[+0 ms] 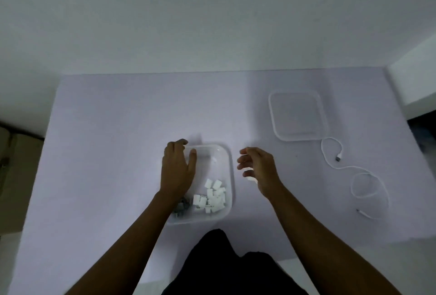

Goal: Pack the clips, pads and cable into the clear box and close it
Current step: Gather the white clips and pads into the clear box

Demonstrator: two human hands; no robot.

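The clear box (227, 153) sits open on the table in front of me. Several white clips or pads (213, 196) lie heaped in its near half, with dark grey pieces (181, 206) at its near left corner. My left hand (177, 172) grips the box's left wall, thumb inside and fingers curled over the far left corner. My right hand (258, 169) hovers just right of the box with fingers apart; a small white bit shows under its lower fingers, and I cannot tell if it is held. The white cable (368, 183) lies loosely looped at the right. The clear lid (298, 116) lies flat beyond the cable.
The pale lilac table (118, 141) runs to a white wall at the back. A white ledge (415, 82) stands at the far right corner. My dark-clothed lap (224, 266) is at the near edge.
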